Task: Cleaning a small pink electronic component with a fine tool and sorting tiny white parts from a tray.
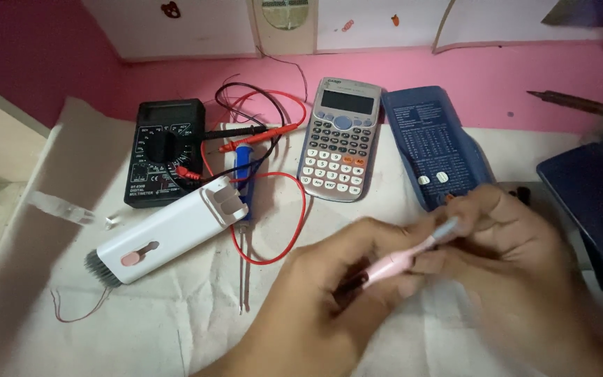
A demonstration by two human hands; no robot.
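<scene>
1. We see the left hand (315, 293) and right hand (518, 258) meeting low over the white cloth (176, 314), fingers of both clamped on a thin pink tool (403, 260).
2. Behind them lie a grey calculator (338, 139) and its blue cover (437, 150).
3. A black multimeter (165, 150) sits further left.

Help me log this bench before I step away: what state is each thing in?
Pink pen tool: held by both hands, left hand, right hand.
Calculator: uncovered, screen blank.
Blue cover: off, lying beside it.
Multimeter: leads plugged in.
White cleaning kit: lying flat, brush out.
</scene>
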